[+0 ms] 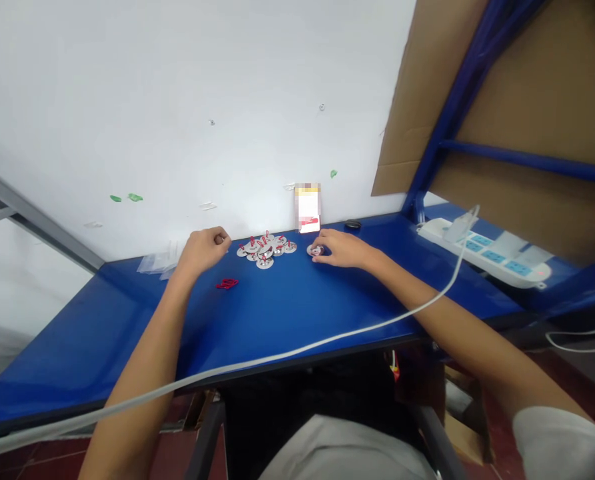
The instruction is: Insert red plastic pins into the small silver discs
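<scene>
Round silvery discs with red loops, which look like finger cymbals [264, 250], are heaped on the blue tabletop near the wall. To the right of this heap, my right hand [338, 248] has its thumb and fingers closed around a single finger cymbal [314, 251] at the table surface. My left hand [206, 248] hovers left of the heap with curled fingers pressed together. Whatever may be in that pinch is hidden or too small to name. A little bunch of red loops [227, 284] lies on the table, nearer to me than the heap.
Clear plastic bags [160, 260] lie behind my left wrist. A lit phone [308, 208] leans on the wall, with a small black object [352, 225] to its right. A white power strip [482, 250] stands at the right; its cable [327, 342] crosses in front of me.
</scene>
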Motion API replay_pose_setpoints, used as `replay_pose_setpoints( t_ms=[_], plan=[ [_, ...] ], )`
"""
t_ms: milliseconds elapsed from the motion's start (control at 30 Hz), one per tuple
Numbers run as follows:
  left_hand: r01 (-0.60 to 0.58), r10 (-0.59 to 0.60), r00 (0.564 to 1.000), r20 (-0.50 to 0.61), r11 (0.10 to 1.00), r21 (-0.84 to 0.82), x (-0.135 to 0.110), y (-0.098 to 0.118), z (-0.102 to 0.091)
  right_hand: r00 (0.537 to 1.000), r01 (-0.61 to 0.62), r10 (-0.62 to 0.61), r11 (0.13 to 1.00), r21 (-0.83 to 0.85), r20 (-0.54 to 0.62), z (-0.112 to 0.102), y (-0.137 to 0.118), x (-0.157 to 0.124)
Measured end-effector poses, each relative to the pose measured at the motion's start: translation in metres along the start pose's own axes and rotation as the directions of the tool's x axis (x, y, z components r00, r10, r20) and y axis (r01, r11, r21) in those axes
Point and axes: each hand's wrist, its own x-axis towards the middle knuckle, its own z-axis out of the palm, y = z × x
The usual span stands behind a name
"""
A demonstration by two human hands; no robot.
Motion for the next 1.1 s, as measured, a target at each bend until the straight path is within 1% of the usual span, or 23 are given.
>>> replay_pose_setpoints(
  t_ms=[33,67,100,167,200,233,267,300,500,633,733,867,933,1000,1100],
  plan=[
    [-0.008,0.008,0.996,0.089,1.000,0.003,0.000,-0.004,-0.003,0.999,0.005,-0.005,1.000,0.001,0.032,-0.001,0.002,0.000],
    [-0.013,0.014,0.980,0.197,1.000,-0.008,0.000,-0.008,-0.006,0.998,0.006,-0.006,1.000,-0.003,0.056,-0.001,0.003,0.000],
    [-0.009,0.019,0.950,0.311,0.999,-0.032,0.000,-0.012,-0.008,0.997,0.006,-0.005,1.000,-0.011,0.073,-0.001,0.004,0.000],
    [0.024,0.031,0.857,0.515,0.995,-0.100,0.001,-0.021,-0.010,0.997,0.005,-0.002,0.999,-0.039,0.080,-0.001,0.003,0.000],
    [0.047,0.038,0.808,0.588,0.991,-0.127,0.001,-0.024,-0.010,0.997,0.005,-0.001,0.998,-0.057,0.075,-0.001,0.002,0.000],
    [0.065,0.042,0.769,0.637,0.987,-0.143,0.001,-0.028,-0.010,0.998,0.007,-0.002,0.997,-0.075,0.070,-0.001,0.001,0.001],
    [0.076,0.043,0.745,0.666,0.986,-0.149,0.001,-0.030,-0.009,0.998,0.008,-0.002,0.996,-0.091,0.067,0.000,0.000,0.001],
    [0.079,0.041,0.733,0.679,0.986,-0.145,0.001,-0.032,-0.008,0.998,0.009,-0.002,0.994,-0.106,0.065,0.000,-0.001,0.002],
    [0.063,0.011,0.717,0.697,0.995,-0.080,0.001,-0.030,-0.006,0.999,0.002,0.004,0.990,-0.142,0.041,0.001,-0.005,0.003],
    [0.072,0.023,0.725,0.688,0.991,-0.110,-0.001,-0.029,-0.006,0.999,0.017,-0.013,0.990,-0.138,0.031,0.002,-0.003,0.003],
    [0.065,0.014,0.736,0.677,0.994,-0.091,-0.002,-0.029,-0.006,0.999,0.034,-0.030,0.992,-0.124,0.033,0.002,0.000,0.002],
    [0.024,0.036,0.718,0.695,0.997,-0.077,-0.003,-0.024,-0.007,0.998,0.038,-0.032,0.993,-0.114,0.053,0.001,0.002,0.002],
    [0.028,0.045,0.709,0.704,0.995,-0.091,-0.003,-0.022,-0.008,0.999,0.033,-0.028,0.994,-0.102,0.046,0.001,0.002,0.002],
    [0.036,0.042,0.708,0.705,0.995,-0.095,-0.004,-0.022,-0.008,0.999,0.021,-0.019,0.996,-0.089,0.027,0.002,0.002,0.002],
    [0.028,0.019,0.709,0.705,0.998,-0.055,-0.004,-0.024,-0.008,1.000,0.006,-0.005,0.997,-0.077,0.021,0.002,0.001,0.002]
  ],
)
